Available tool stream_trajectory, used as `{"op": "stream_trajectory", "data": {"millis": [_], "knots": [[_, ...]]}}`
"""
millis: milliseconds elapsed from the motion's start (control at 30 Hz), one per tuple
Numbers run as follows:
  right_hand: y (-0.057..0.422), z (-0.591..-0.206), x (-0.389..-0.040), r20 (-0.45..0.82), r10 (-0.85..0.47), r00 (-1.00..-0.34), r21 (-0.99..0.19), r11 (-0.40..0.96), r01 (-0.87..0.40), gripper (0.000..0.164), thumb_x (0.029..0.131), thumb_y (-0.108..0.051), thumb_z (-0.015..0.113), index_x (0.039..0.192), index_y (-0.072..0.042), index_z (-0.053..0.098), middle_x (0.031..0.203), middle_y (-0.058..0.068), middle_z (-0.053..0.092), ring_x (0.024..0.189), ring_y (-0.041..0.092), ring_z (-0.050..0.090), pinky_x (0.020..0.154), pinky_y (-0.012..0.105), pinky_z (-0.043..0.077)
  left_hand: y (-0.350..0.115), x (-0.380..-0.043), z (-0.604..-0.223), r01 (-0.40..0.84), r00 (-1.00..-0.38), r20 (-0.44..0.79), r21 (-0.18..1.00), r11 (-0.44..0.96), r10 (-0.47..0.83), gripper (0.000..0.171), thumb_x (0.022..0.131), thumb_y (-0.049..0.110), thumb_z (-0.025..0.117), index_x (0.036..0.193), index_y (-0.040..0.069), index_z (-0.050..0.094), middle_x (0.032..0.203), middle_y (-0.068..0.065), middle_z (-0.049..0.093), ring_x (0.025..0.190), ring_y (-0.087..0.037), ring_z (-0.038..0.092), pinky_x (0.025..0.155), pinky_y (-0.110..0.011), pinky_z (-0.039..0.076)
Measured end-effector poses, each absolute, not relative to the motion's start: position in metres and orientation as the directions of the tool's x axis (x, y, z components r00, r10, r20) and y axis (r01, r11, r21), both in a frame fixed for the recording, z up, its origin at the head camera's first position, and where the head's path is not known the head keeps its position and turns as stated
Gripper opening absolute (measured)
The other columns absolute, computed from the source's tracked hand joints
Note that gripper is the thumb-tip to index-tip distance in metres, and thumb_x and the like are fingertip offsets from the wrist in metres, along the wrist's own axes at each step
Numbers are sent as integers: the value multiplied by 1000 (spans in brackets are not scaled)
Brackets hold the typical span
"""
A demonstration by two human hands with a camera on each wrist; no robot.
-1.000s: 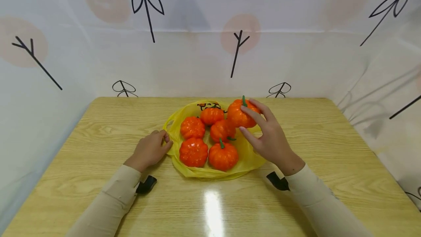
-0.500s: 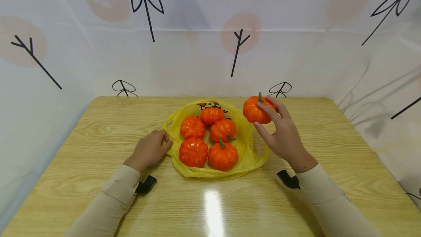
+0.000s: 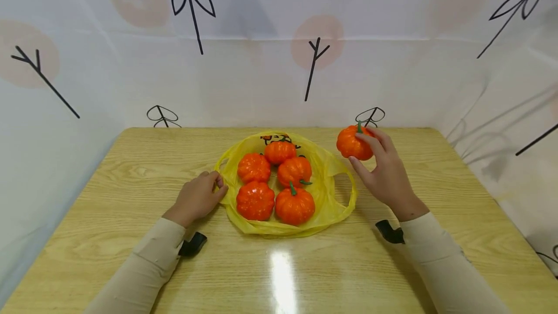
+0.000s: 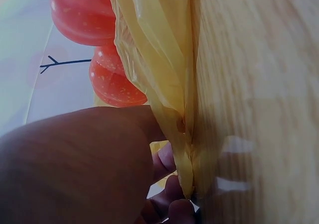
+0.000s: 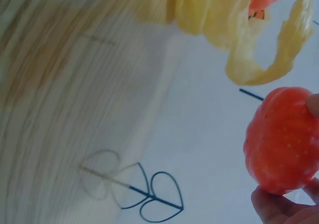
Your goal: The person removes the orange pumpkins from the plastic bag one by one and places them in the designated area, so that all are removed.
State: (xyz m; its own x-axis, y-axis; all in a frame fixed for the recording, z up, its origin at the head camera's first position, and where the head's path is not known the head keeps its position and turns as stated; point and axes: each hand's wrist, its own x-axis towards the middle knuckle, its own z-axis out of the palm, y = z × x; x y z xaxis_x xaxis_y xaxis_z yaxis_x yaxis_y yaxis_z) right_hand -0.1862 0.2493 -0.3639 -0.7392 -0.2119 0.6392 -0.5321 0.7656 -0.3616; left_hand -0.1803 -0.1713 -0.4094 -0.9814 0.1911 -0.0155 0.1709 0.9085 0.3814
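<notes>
My right hand (image 3: 385, 173) grips a small orange pumpkin (image 3: 352, 143) with a green stem, held up beyond the right side of a yellow plastic bag (image 3: 324, 207). In the right wrist view the pumpkin (image 5: 281, 139) sits between thumb and fingers, with the bag's loop handle (image 5: 254, 77) near it. My left hand (image 3: 198, 198) is at the bag's left edge, its fingers curled. The left wrist view shows the yellow plastic (image 4: 169, 84) pinched between those fingers. Several more pumpkins (image 3: 255, 201) lie on the spread bag; one (image 3: 295, 206) has its green stem upward.
A wooden table (image 3: 144, 168) carries the bag near its far edge. Behind it hangs a pale backdrop (image 3: 248, 76) with black plant drawings. A black strap piece (image 3: 193, 244) shows under the left sleeve, another (image 3: 390, 231) by the right cuff.
My right hand has carried the pumpkin rightward, from over the bag to beyond its right side. The bag's right handle has come into view. My left hand keeps its place.
</notes>
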Motion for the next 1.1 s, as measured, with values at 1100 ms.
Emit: {"op": "stream_trajectory", "data": {"millis": [1100], "knots": [[278, -379, -200, 221, -149, -964, -482, 843, -241, 53, 90, -9, 70, 135, 5, 46, 150, 33, 28, 127, 56, 43, 101, 69, 39, -171, -179, -408, 171, -981, -16, 385, 907, 192, 19, 97, 32, 63, 91, 15, 56, 76, -4, 49, 58, -21, 45, 55, -31, 33]]}}
